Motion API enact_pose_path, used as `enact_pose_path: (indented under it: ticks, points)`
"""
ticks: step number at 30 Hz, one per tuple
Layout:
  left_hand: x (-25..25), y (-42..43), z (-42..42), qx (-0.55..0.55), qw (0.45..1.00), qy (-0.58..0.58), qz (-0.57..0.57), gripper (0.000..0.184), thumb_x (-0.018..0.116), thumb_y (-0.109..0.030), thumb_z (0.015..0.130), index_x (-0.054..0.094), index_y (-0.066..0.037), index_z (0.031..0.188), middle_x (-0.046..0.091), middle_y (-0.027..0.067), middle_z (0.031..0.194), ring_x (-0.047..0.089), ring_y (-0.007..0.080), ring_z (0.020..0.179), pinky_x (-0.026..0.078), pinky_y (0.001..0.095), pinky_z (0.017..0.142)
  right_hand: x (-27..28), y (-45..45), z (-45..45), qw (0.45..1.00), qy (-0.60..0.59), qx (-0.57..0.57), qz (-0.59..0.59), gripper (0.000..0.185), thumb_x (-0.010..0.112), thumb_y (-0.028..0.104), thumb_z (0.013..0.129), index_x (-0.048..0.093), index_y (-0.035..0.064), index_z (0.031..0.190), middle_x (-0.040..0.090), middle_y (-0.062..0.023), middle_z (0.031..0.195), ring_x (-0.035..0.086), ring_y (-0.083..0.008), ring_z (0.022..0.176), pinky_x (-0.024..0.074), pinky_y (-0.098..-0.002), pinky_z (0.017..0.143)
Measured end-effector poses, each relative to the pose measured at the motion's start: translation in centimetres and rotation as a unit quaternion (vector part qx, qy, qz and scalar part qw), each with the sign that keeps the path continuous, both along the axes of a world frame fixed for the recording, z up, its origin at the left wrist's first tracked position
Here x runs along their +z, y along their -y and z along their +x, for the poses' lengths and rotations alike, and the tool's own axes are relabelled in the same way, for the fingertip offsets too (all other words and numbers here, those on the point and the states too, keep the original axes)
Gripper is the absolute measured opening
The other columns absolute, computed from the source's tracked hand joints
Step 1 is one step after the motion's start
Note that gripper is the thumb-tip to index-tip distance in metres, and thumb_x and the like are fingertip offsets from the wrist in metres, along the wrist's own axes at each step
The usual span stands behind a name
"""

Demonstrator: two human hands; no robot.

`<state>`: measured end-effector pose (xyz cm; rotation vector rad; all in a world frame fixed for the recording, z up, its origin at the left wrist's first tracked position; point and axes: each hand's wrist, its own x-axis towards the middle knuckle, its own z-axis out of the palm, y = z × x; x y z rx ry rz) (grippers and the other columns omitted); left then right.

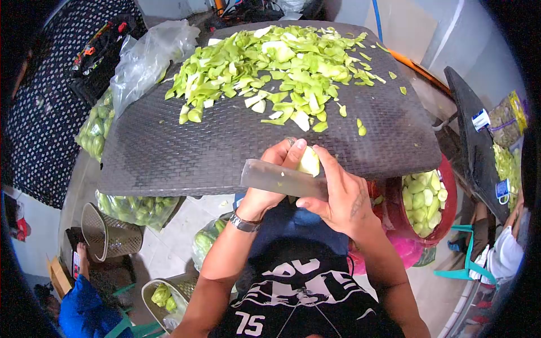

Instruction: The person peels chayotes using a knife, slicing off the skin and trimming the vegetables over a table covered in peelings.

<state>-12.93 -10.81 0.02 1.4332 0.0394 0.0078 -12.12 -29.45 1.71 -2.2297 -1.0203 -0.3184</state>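
My left hand (271, 186), with a ring and a metal-banded wristwatch (245, 223), is closed around a pale green, peeled-looking fruit (308, 161). In my right hand (348, 197) is a wide-bladed knife (282, 178), its blade lying crosswise in front of the fruit and reaching over my left hand. The right fingertips come up beside the fruit. The knife's handle is hidden in my right palm. Both hands are at the near edge of a dark woven-top table (186, 152). Beyond them, a wide heap of green peelings (270, 62) covers the table's far part.
A red tub (445, 217) of peeled fruit stands below right. Plastic bags of green fruit (138, 208) and a beige basket (112, 234) are below left; another basket (163, 287) is nearer. People sit at both sides, one in blue (93, 307), one in white (504, 253).
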Motion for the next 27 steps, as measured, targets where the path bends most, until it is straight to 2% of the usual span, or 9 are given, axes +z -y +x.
enact_pose_path:
  ticks: [3, 7, 13, 17, 20, 21, 24, 25, 27]
  points:
    - [-1.1, 0.5, -0.6, 0.078, 0.969, 0.159, 0.170, 0.034, 0.052, -0.032, 0.111, 0.066, -0.003, 0.102, 0.067, -0.0012, 0.084, 0.059, 0.0071, 0.074, 0.049, 0.0271, 0.066, 0.1, -0.3, 0.2, 1.000, -0.007, -0.008, 0.014, 0.073, 0.069, 0.055, 0.092, 0.049, 0.0018, 0.137, 0.068, -0.0236, 0.107, 0.071, -0.0438, 0.089, 0.0577, -0.0507, 0.074]
    - [-1.6, 0.7, -1.6, 0.020, 0.991, 0.097, 0.095, 0.032, 0.051, -0.029, 0.111, 0.067, -0.001, 0.111, 0.071, 0.0017, 0.096, 0.065, 0.0128, 0.082, 0.053, 0.0297, 0.077, 0.6, 0.2, 1.4, 0.986, -0.148, 0.028, 0.072, 0.042, 0.062, 0.040, 0.101, 0.056, 0.0037, 0.121, 0.067, -0.0221, 0.089, 0.068, -0.0449, 0.081, 0.0528, -0.0497, 0.068]
    - [0.2, -0.1, -2.5, -0.019, 0.976, -0.101, -0.190, 0.021, 0.064, -0.025, 0.104, 0.062, -0.010, 0.118, 0.067, 0.0009, 0.087, 0.052, 0.0033, 0.059, 0.036, 0.0182, 0.043, 0.0, -0.1, 5.8, 0.919, -0.379, -0.065, 0.084, 0.050, 0.035, 0.049, 0.111, 0.056, 0.0037, 0.107, 0.060, -0.0143, 0.071, 0.064, -0.0325, 0.068, 0.0489, -0.0427, 0.067]
    - [-1.8, -2.7, -3.6, -0.016, 0.989, -0.056, -0.133, 0.025, 0.068, -0.020, 0.099, 0.064, -0.005, 0.118, 0.068, 0.0040, 0.097, 0.052, 0.0043, 0.060, 0.036, 0.0178, 0.043, -0.1, -0.9, 10.6, 0.924, -0.365, -0.091, 0.074, 0.037, 0.045, 0.041, 0.111, 0.052, 0.0063, 0.118, 0.052, -0.0014, 0.069, 0.047, -0.0095, 0.046, 0.0384, -0.0278, 0.039]
    - [-2.8, -3.3, -4.1, 0.035, 0.910, -0.082, -0.406, 0.027, 0.066, -0.018, 0.098, 0.064, 0.001, 0.118, 0.067, 0.0087, 0.103, 0.053, 0.0065, 0.062, 0.035, 0.0179, 0.043, 0.4, -1.9, 12.2, 0.894, -0.425, -0.125, 0.074, 0.037, 0.049, 0.041, 0.109, 0.050, 0.0055, 0.120, 0.054, -0.0024, 0.068, 0.047, -0.0101, 0.045, 0.0378, -0.0280, 0.037]
    - [-3.1, -3.6, -3.9, -0.053, 0.855, -0.011, -0.516, 0.033, 0.062, -0.020, 0.098, 0.062, 0.004, 0.119, 0.066, 0.0140, 0.108, 0.057, 0.0135, 0.069, 0.045, 0.0230, 0.052, 0.4, -2.1, 12.4, 0.887, -0.435, -0.130, 0.086, 0.038, 0.050, 0.041, 0.109, 0.049, 0.0052, 0.121, 0.054, -0.0027, 0.068, 0.047, -0.0102, 0.045, 0.0377, -0.0278, 0.037]
    - [-3.0, -2.5, -4.4, 0.009, 0.835, 0.009, -0.550, 0.035, 0.060, -0.023, 0.098, 0.062, 0.004, 0.121, 0.066, 0.0167, 0.111, 0.063, 0.0237, 0.086, 0.055, 0.0319, 0.072, 0.6, -2.3, 11.6, 0.835, -0.524, -0.097, 0.134, 0.053, 0.042, 0.056, 0.108, 0.050, 0.0049, 0.121, 0.056, -0.0031, 0.069, 0.049, -0.0104, 0.044, 0.0377, -0.0262, 0.037]
    - [-3.5, -2.9, -4.4, 0.001, 0.834, 0.005, -0.551, 0.036, 0.059, -0.025, 0.100, 0.062, 0.003, 0.122, 0.067, 0.0204, 0.115, 0.065, 0.0320, 0.105, 0.056, 0.0426, 0.092, 0.7, -2.0, 10.8, 0.798, -0.575, -0.068, 0.168, 0.057, 0.040, 0.060, 0.107, 0.051, 0.0052, 0.121, 0.056, -0.0031, 0.069, 0.050, -0.0105, 0.045, 0.0378, -0.0257, 0.037]
    - [-3.0, -2.6, -3.7, 0.034, 0.842, 0.003, -0.539, 0.040, 0.057, -0.029, 0.100, 0.062, 0.004, 0.123, 0.066, 0.0235, 0.119, 0.065, 0.0359, 0.109, 0.058, 0.0452, 0.094, -0.1, -1.0, 8.9, 0.723, -0.656, 0.025, 0.215, 0.075, 0.039, 0.072, 0.101, 0.049, 0.0038, 0.130, 0.058, -0.0040, 0.072, 0.054, -0.0123, 0.048, 0.0377, -0.0266, 0.037]
